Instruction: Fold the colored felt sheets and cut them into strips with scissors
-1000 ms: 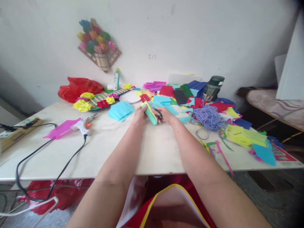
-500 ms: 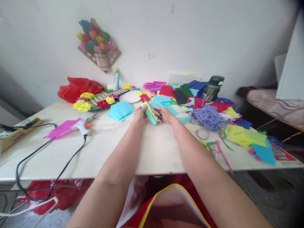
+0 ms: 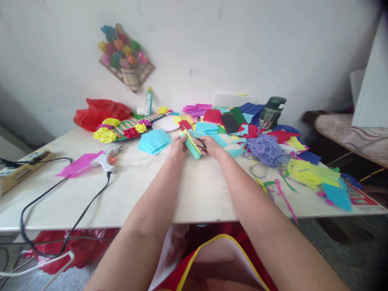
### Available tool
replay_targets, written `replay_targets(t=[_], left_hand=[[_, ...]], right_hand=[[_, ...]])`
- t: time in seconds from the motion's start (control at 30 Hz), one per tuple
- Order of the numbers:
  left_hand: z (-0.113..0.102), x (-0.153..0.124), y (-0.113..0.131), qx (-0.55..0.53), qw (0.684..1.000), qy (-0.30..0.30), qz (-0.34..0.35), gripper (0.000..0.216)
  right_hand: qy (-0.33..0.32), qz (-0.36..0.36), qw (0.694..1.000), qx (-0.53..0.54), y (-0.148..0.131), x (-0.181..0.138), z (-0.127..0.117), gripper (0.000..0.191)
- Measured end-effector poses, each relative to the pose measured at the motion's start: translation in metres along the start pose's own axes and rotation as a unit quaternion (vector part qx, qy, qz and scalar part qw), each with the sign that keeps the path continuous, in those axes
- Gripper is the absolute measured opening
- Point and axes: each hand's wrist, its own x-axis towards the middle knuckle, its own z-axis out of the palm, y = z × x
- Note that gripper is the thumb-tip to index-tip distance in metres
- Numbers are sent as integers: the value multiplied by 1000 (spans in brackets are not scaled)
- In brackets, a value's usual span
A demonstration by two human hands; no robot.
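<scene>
Over the middle of the table, my left hand (image 3: 179, 146) is closed on a folded strip of green and yellow paper (image 3: 192, 148). The strip slants down to the right between my hands. My right hand (image 3: 209, 146) grips a pair of scissors (image 3: 201, 143) by the dark handles, its fingers partly hidden behind them. The scissor blades lie along the paper and point up and to the left. A stack of light blue paper squares (image 3: 154, 141) lies just left of my left hand.
A glue gun (image 3: 104, 161) rests on pink paper at left, its cord hanging over the edge near a power strip (image 3: 26, 169). Purple yarn (image 3: 266, 149), a dark bottle (image 3: 273, 113), a phone (image 3: 230, 123) and coloured paper scraps spread to the right. A flower-decorated panel (image 3: 130, 128) lies behind.
</scene>
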Motion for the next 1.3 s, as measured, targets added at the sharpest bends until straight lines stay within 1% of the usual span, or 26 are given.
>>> replay_targets(t=[0.43, 0.77, 0.97, 1.3], left_hand=[[1, -2, 0, 14, 1000, -8, 0, 17], [-1, 0, -2, 21, 1000, -14, -2, 18], [1, -2, 0, 18, 1000, -9, -5, 18], [0, 0, -1, 7, 1000, 6, -4, 15]], right_hand=[[20, 26, 999, -16, -1, -1, 5, 40], [37, 47, 998, -8, -10, -7, 11, 30], [29, 44, 999, -4, -7, -4, 9, 32], [24, 18, 1000, -9, 0, 0, 7, 40]])
